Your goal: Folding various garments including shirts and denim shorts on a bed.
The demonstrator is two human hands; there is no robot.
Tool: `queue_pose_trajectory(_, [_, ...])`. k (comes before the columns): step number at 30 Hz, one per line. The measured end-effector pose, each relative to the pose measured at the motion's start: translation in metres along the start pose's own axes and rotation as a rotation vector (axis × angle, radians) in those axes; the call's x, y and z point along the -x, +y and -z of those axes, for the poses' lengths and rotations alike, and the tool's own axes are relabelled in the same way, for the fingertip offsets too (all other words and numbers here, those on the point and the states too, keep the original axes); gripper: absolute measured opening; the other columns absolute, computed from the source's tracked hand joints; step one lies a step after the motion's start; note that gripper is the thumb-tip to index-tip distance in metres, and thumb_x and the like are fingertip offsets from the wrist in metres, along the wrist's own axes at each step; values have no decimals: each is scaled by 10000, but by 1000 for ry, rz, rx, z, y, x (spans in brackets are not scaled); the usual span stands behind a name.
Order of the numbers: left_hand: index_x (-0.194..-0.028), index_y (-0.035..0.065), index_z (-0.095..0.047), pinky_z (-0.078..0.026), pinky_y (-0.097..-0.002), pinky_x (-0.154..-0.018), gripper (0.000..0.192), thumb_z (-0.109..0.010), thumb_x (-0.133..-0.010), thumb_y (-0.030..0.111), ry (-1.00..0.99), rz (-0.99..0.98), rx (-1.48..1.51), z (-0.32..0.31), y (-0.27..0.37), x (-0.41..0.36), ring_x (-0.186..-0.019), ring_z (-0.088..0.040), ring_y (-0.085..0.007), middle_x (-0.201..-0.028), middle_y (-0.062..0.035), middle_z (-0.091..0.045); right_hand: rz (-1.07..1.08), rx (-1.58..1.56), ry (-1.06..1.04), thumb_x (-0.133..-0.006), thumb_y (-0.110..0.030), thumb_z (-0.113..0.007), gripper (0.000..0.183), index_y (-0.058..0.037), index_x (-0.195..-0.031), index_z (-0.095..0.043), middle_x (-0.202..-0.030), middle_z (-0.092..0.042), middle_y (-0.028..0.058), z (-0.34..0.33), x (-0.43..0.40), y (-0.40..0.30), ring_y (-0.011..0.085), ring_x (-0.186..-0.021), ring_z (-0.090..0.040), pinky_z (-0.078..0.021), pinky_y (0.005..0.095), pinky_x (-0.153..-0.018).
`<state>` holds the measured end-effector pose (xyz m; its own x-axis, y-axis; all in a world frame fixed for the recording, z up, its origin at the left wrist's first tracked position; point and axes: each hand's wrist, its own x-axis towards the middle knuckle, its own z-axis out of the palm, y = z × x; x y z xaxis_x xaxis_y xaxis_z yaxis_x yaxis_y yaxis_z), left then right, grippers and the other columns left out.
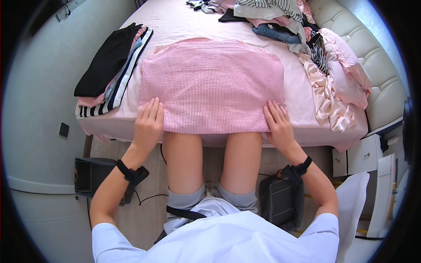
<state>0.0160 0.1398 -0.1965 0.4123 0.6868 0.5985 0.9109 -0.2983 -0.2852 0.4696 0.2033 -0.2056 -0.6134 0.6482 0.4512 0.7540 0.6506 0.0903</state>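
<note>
A pink-and-white striped cloth garment (212, 85) lies spread out on the bed, its near edge just above my knees. My left hand (149, 118) rests flat on its near left corner with the fingers side by side. On the near right corner lies my right hand (279, 120), fingers pointing away from me and slightly parted; its thumb is by the cloth's near edge. Whether either hand pinches the fabric cannot be told. Left of the garment is a stack of folded clothes (107, 62), black on top, with pink, light blue and black-and-white striped layers beneath.
A heap of mixed clothes (279, 19) lies at the far right of the bed (184, 19). Nearer are a crumpled cream satin cloth (324, 95) and a pink pillow (348, 70) against the padded headboard (384, 69). Dark fabric bins (281, 203) stand on the floor either side of my legs.
</note>
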Motion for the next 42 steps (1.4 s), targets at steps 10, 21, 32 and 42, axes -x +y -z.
queue_pose_trajectory(10, [-889, 51, -602, -565, -434, -708, 70, -603, -839, 2, -204, -130, 3, 53, -88, -91, -796, -708, -331, -854, -143, -685, 14, -55, -11, -839, 64, -549, 312, -27, -1126, -631, -957, -691, 228, 85, -70, 71, 452, -867, -680, -530, 549, -770])
queue_pose_trajectory(21, [-1061, 89, -713, -580, -485, -834, 264, -617, -843, -25, 99, -6, -142, 41, -244, -337, -962, -702, -418, -1004, -186, -740, 101, 181, 213, -830, 60, -612, 337, -43, -1136, -706, -995, -709, 256, 162, -344, 211, 460, -947, -687, -554, 481, -833])
queue_pose_trajectory(32, [-1237, 81, -697, -594, -443, -843, 419, -586, -859, -61, 183, -32, -73, 36, -206, -259, -995, -724, -376, -1166, -191, -728, 1, -33, 338, -760, 156, -528, 563, -47, -1260, -688, -1220, -703, 226, 154, -256, 205, 410, -1124, -696, -552, 431, -971])
queue_pose_trajectory(42, [-1366, -128, -553, -396, -465, -1182, 551, -604, -860, 84, -431, -59, 166, -2, -47, -51, -1412, -488, -431, -1453, -341, -529, -43, -235, -182, -696, 25, -646, 781, -12, -1467, -522, -1542, -468, 281, 19, -52, 62, 438, -1400, -482, -405, 475, -1163])
